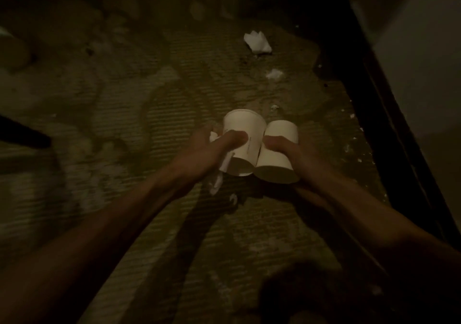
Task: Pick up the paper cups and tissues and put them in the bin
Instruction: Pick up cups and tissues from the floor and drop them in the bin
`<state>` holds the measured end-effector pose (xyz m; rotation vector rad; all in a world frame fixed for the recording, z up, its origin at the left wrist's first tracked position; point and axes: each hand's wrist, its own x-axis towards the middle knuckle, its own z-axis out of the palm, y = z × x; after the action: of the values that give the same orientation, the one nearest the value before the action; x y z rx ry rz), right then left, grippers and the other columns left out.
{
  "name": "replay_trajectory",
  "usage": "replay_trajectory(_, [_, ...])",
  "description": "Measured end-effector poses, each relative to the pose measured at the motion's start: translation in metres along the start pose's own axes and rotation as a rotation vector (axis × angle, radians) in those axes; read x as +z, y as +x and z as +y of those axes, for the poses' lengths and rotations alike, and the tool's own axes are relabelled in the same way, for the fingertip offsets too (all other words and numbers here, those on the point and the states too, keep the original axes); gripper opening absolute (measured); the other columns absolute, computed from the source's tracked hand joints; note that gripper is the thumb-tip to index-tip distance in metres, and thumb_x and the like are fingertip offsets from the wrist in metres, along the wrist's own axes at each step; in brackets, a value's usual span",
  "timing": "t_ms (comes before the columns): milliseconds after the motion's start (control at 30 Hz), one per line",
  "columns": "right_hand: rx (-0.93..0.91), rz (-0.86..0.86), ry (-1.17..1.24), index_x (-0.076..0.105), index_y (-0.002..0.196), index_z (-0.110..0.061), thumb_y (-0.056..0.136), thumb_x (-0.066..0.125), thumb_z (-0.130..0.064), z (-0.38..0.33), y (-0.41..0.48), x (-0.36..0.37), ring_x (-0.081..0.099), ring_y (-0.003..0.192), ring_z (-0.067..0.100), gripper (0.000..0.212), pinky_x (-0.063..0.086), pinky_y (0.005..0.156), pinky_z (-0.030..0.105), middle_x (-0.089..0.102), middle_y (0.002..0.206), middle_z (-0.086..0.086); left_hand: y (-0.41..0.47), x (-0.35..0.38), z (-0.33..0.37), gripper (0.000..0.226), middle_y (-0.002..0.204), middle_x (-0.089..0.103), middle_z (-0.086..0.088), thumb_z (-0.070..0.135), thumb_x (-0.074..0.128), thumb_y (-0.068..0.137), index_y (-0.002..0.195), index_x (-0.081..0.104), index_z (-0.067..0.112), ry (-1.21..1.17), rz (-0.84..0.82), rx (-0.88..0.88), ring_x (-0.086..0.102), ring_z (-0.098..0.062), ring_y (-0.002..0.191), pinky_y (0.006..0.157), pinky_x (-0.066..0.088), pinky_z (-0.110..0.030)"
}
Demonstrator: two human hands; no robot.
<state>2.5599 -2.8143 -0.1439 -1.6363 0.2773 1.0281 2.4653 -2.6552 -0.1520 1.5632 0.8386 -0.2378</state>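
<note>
Mid-gathering: left hand (199,155) grips a cup (245,125) and tissue strip (219,180), right hand (295,157) grips the second cup (275,166); crumpled tissue (258,41), upper centre, probably next.

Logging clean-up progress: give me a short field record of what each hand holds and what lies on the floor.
left hand: grips the left cup and a held tissue
right hand: grips the right cup
cups: side by side, off the floor
on floor: large tissue, small tissue, white scraps near the dark edge
bin: not in view
light: dim, fine detail hard to tell
</note>
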Motion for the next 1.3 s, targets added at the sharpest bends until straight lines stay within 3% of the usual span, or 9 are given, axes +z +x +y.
replay_trajectory(133, [-0.089,-0.126,-0.026,0.048,0.13,-0.022,0.074,0.076,-0.032,-0.043,-0.016,0.033,0.075,0.084,0.025,0.064,0.058,0.055,0.033,0.07,0.11,0.01,-0.029,-0.042,0.04,0.077,0.104,0.071,-0.004,0.065,0.072,0.061,0.12,0.054,0.019,-0.083,0.025,0.054,0.074,-0.019,0.084,0.063,0.059,-0.035])
replay_trajectory(267, [-0.161,-0.179,-0.066,0.045,0.138,-0.016,0.083,0.071,-0.038,-0.115,-0.073,0.066,0.075,0.086,0.021,0.065,0.061,0.067,0.036,0.072,0.109,0.01,-0.08,-0.092,0.121,0.045,0.097,0.069,-0.006,0.048,0.072,0.082,0.108,0.051,0.018,-0.158,0.124,0.128,0.074,-0.014,0.07,0.054,0.056,-0.028])
replay_trajectory(400, [-0.187,-0.212,-0.047,0.043,0.138,-0.018,0.081,0.074,-0.037,-0.203,-0.163,0.085,0.075,0.081,0.024,0.068,0.059,0.058,0.038,0.068,0.113,0.014,-0.153,-0.132,0.209,0.052,0.106,0.066,-0.008,0.047,0.074,0.081,0.115,0.052,0.015,-0.181,0.199,0.17,0.074,-0.017,0.074,0.058,0.059,-0.033])
replay_trajectory(633, [-0.182,-0.315,-0.029,0.051,0.132,-0.013,0.069,0.079,-0.038,-0.334,-0.336,0.121,0.074,0.089,0.03,0.073,0.059,0.067,0.043,0.072,0.11,0.015,-0.307,-0.198,0.352,0.049,0.103,0.066,-0.008,0.045,0.079,0.078,0.108,0.052,0.017,-0.207,0.354,0.22,0.073,-0.023,0.08,0.057,0.06,-0.034])
replay_trajectory(767, [-0.231,-0.35,-0.076,0.055,0.125,-0.012,0.072,0.078,-0.034,-0.415,-0.441,0.15,0.075,0.081,0.026,0.062,0.059,0.057,0.038,0.073,0.104,0.013,-0.4,-0.249,0.432,0.052,0.106,0.065,-0.008,0.046,0.079,0.078,0.112,0.052,0.017,-0.263,0.373,0.23,0.072,-0.022,0.083,0.055,0.059,-0.031])
replay_trajectory(867, [-0.265,-0.379,-0.124,0.061,0.109,-0.013,0.081,0.075,-0.028,-0.471,-0.515,0.176,0.075,0.071,0.021,0.034,0.057,0.05,0.033,0.076,0.086,0.008,-0.47,-0.29,0.485,0.049,0.102,0.066,-0.006,0.045,0.078,0.079,0.111,0.055,0.016,-0.288,0.414,0.254,0.07,-0.016,0.076,0.05,0.053,-0.022])
replay_trajectory(967, [-0.275,-0.391,-0.19,0.059,0.093,-0.021,0.082,0.076,-0.03,-0.513,-0.579,0.202,0.074,0.068,0.018,0.022,0.057,0.053,0.032,0.074,0.082,0.004,-0.531,-0.324,0.522,0.054,0.104,0.069,-0.008,0.051,0.079,0.075,0.109,0.056,0.016,-0.307,0.443,0.234,0.073,-0.023,0.085,0.066,0.062,-0.04])
replay_trajectory(1067, [-0.311,-0.403,-0.275,0.056,0.098,-0.027,0.08,0.076,-0.038,-0.549,-0.637,0.225,0.073,0.077,0.017,0.029,0.059,0.059,0.034,0.07,0.096,0.004,-0.583,-0.35,0.556,0.057,0.106,0.068,-0.009,0.056,0.077,0.073,0.108,0.056,0.017,-0.334,0.441,0.23,0.072,-0.026,0.092,0.077,0.06,-0.054])
replay_trajectory(1300, [-0.365,-0.507,-0.383,0.055,0.118,-0.029,0.056,0.079,-0.056,-0.614,-0.698,0.252,0.069,0.1,0.024,0.072,0.057,0.088,0.05,0.067,0.112,0.004,-0.646,-0.374,0.609,0.053,0.091,0.063,-0.001,0.058,0.066,0.067,0.095,0.052,0.016,-0.412,0.537,0.312,0.068,-0.01,0.076,0.066,0.055,-0.033])
